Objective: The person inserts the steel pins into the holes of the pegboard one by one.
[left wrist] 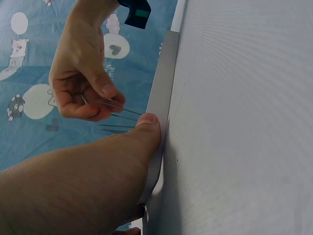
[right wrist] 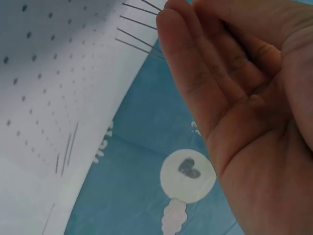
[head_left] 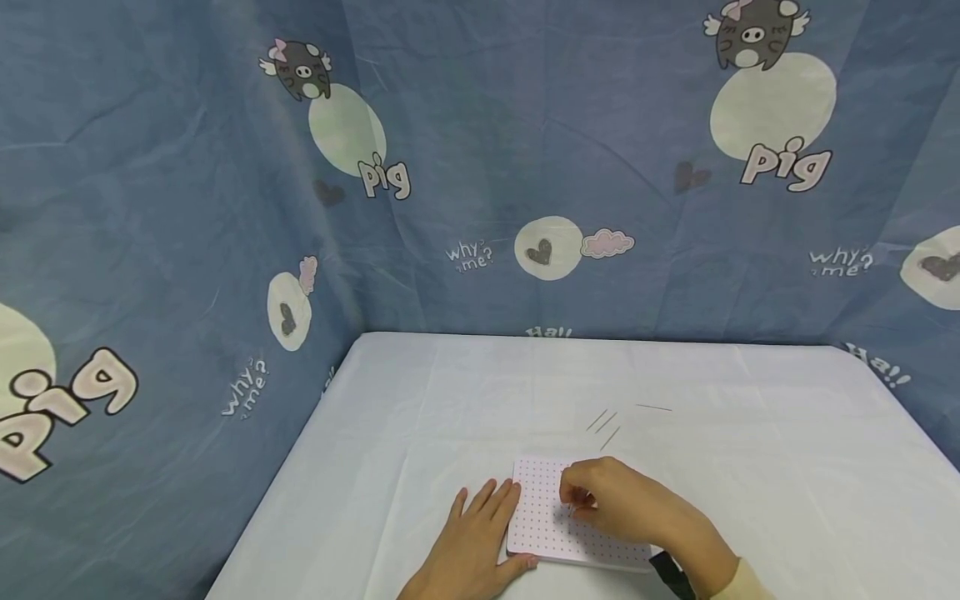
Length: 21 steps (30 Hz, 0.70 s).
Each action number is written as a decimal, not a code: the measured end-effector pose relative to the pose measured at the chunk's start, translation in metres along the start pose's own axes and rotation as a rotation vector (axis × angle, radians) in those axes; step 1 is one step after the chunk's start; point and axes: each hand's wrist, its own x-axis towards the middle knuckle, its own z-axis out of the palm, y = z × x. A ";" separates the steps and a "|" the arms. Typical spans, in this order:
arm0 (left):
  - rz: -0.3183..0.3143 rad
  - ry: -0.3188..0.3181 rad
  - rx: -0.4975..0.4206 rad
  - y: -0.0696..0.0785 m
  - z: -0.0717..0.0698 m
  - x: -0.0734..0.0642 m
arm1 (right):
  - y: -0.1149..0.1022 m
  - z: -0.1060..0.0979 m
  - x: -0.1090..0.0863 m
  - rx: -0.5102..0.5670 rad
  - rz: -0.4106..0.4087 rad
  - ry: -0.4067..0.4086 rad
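Observation:
A white board point(head_left: 532, 517) dotted with rows of small holes lies on the table. My left hand point(head_left: 476, 533) rests at its left front corner, fingers spread along the left edge. In the left wrist view, the left thumb point(left wrist: 148, 122) presses on the board's edge. Over the middle of the board, my right hand point(head_left: 622, 496) pinches a thin metal needle point(left wrist: 128, 109) between thumb and fingertips, its other fingers curled. Several more needles point(right wrist: 138, 21) stand up from the board close by the right fingertips, partly hidden behind them in the right wrist view.
Beyond the board, a few loose needles point(head_left: 609, 423) lie slanted on the white tablecloth point(head_left: 450, 392), with one more needle point(head_left: 654, 407) lying apart to their right. A blue printed curtain point(head_left: 450, 100) hangs behind and to the left of the table. A dark strap point(head_left: 671, 573) circles the right wrist.

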 end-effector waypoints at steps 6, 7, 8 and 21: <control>0.000 0.008 0.000 0.000 0.003 0.000 | 0.007 -0.012 -0.006 0.034 0.007 0.036; 0.004 0.014 0.001 0.000 0.003 0.000 | 0.009 -0.015 -0.007 0.044 0.011 0.053; 0.007 0.018 0.001 0.000 0.003 0.000 | 0.011 -0.018 -0.009 0.054 0.017 0.073; 0.004 0.014 -0.024 0.001 0.002 0.000 | 0.057 -0.045 -0.027 0.037 0.129 0.423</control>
